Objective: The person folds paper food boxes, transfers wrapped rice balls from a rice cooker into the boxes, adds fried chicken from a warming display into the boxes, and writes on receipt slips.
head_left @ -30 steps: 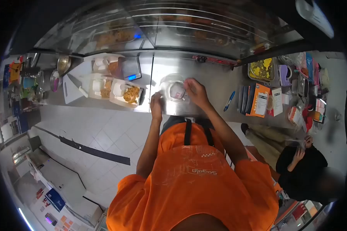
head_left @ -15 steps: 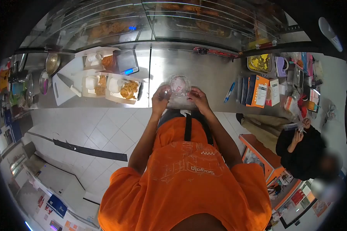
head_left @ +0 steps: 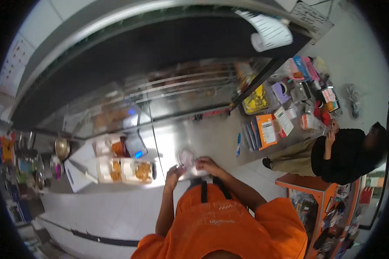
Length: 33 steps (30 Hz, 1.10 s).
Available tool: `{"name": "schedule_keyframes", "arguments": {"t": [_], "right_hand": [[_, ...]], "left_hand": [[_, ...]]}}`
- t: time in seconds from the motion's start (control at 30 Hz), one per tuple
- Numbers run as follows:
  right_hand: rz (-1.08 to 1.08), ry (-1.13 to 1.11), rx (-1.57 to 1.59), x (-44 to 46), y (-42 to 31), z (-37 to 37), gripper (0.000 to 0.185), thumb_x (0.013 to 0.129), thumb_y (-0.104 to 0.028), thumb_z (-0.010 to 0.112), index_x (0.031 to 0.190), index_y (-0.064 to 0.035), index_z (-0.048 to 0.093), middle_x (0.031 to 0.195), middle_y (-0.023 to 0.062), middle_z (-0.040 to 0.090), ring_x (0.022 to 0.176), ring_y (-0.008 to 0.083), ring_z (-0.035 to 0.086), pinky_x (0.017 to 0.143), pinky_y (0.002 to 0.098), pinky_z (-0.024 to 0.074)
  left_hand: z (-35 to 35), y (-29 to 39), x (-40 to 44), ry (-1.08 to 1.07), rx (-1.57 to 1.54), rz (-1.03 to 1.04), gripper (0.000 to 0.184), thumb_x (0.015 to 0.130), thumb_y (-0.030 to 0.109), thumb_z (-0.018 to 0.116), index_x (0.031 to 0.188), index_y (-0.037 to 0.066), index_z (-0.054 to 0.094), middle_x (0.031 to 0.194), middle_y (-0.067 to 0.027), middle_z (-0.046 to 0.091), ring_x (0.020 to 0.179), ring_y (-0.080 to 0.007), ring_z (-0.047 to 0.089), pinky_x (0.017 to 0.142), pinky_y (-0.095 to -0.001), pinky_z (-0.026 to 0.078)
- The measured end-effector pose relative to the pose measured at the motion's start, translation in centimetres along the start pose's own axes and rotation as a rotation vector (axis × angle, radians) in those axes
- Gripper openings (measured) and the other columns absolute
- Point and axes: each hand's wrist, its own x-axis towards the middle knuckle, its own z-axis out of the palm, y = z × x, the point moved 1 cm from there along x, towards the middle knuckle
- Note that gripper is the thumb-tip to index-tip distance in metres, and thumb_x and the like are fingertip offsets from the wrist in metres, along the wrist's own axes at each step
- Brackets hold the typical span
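A small clear plastic container with a reddish print or content in its middle is at the front edge of the steel counter, before my body. My left hand grips its near left side, fingers closed around clear plastic. On the near right side, the fingers of my right hand are bent and closed against the rim. The picture is blurred, so the exact finger contact is hard to make out. To the left, open food boxes hold fried pieces and white tubs.
A knife lies on a white cutting board. Behind the boxes is a scale. A blue pen and orange booklets lie right. A glass display case stands behind; a person in black is at right.
My view has tilted up and turned, so more of the display case shows and the counter sits lower and slanted. Both hands remain at the clear container.
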Motion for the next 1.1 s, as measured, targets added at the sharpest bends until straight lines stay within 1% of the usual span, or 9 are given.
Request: {"name": "schedule_keyframes", "arguments": {"t": [0.03, 0.1, 0.47, 0.7, 0.8, 0.97, 1.0, 1.07, 1.1], "right_hand": [[0.013, 0.015, 0.047, -0.2, 0.0, 0.0, 0.021, 0.092, -0.016, 0.068, 0.106, -0.0011, 0.063, 0.092, 0.0067, 0.065, 0.083, 0.0185, 0.066, 0.082, 0.0355, 0.0573], [0.031, 0.042, 0.065, 0.1, 0.7, -0.4, 0.022, 0.092, -0.016, 0.068, 0.107, -0.001, 0.062, 0.092, 0.0076, 0.065, 0.083, 0.019, 0.066, 0.081, 0.0368, 0.0579], [-0.126, 0.067, 0.079, 0.0, 0.4, -1.5, 0.021, 0.092, -0.018, 0.07, 0.102, -0.0005, 0.065, 0.088, 0.007, 0.066, 0.081, 0.0185, 0.066, 0.078, 0.0361, 0.0577], [-0.128, 0.216, 0.158, -1.6, -2.9, -3.5, 0.014, 0.092, -0.011, 0.066, 0.103, -0.0022, 0.065, 0.082, 0.0051, 0.064, 0.076, 0.0178, 0.064, 0.075, 0.0342, 0.0561], [-0.162, 0.231, 0.261, -3.1, -4.9, -3.4, 0.013, 0.093, -0.011, 0.065, 0.102, -0.0027, 0.065, 0.081, 0.0046, 0.063, 0.074, 0.0171, 0.063, 0.073, 0.0332, 0.0552], [-0.078, 0.313, 0.021, -1.1, -2.7, -7.8, 0.016, 0.095, -0.019, 0.062, 0.098, -0.0027, 0.063, 0.088, 0.0061, 0.064, 0.078, 0.0165, 0.063, 0.071, 0.0311, 0.0531], [-0.055, 0.349, -0.016, -2.4, -4.7, -6.8, 0.018, 0.095, -0.021, 0.062, 0.096, -0.003, 0.062, 0.088, 0.0058, 0.064, 0.078, 0.0161, 0.063, 0.07, 0.0306, 0.0525], [-0.234, 0.595, -0.634, -4.7, -7.1, -5.9, 0.018, 0.095, -0.022, 0.062, 0.096, -0.0037, 0.063, 0.087, 0.0046, 0.064, 0.076, 0.0141, 0.062, 0.069, 0.0298, 0.0518], [-0.315, 0.7, -0.956, -6.0, -8.5, -5.6, 0.018, 0.095, -0.022, 0.063, 0.096, -0.004, 0.063, 0.086, 0.004, 0.064, 0.076, 0.0131, 0.062, 0.068, 0.0294, 0.0515]], "left_hand": [[0.6, 1.0, -0.5, 0.064, -0.495, -0.241, 0.031, 0.093, 0.012, 0.065, 0.116, -0.01, 0.062, 0.11, -0.0162, 0.067, 0.101, -0.026, 0.066, 0.097, -0.0369, 0.053], [1.2, -1.4, 0.5, 0.038, -0.651, -0.181, 0.03, 0.096, 0.009, 0.063, 0.115, -0.013, 0.058, 0.108, -0.0173, 0.066, 0.1, -0.0253, 0.066, 0.095, -0.0348, 0.056], [5.0, -2.8, 3.4, 0.062, -0.597, -0.047, 0.029, 0.099, 0.026, 0.062, 0.106, -0.003, 0.064, 0.094, -0.0095, 0.068, 0.083, -0.0181, 0.067, 0.08, -0.0322, 0.057], [8.2, -0.4, 5.5, 0.042, -0.78, -0.082, 0.025, 0.097, 0.015, 0.063, 0.108, -0.008, 0.061, 0.095, -0.0137, 0.067, 0.089, -0.0214, 0.067, 0.083, -0.0322, 0.057], [9.4, 2.6, 5.4, 0.086, -0.543, -0.144, 0.019, 0.094, 0.006, 0.061, 0.106, -0.008, 0.062, 0.096, -0.0145, 0.067, 0.089, -0.0229, 0.067, 0.082, -0.0329, 0.057], [11.9, 4.0, 5.9, 0.085, 0.417, 0.272, 0.018, 0.095, 0.011, 0.064, 0.093, -0.007, 0.061, 0.088, -0.0132, 0.071, 0.077, -0.018, 0.066, 0.07, -0.0337, 0.054], [12.4, -0.9, 8.6, 0.065, -0.133, 0.146, 0.019, 0.095, 0.011, 0.064, 0.092, -0.007, 0.06, 0.087, -0.0128, 0.071, 0.076, -0.0186, 0.066, 0.07, -0.0346, 0.053], [13.6, -4.1, 10.5, 0.065, -0.671, -0.019, 0.021, 0.097, 0.014, 0.064, 0.093, -0.006, 0.058, 0.085, -0.0121, 0.07, 0.076, -0.0204, 0.065, 0.069, -0.0359, 0.051], [14.0, -3.9, 10.5, 0.078, -0.646, -0.036, 0.021, 0.099, 0.016, 0.06, 0.096, -0.005, 0.057, 0.088, -0.0126, 0.068, 0.081, -0.0233, 0.066, 0.074, -0.0367, 0.052]]}}
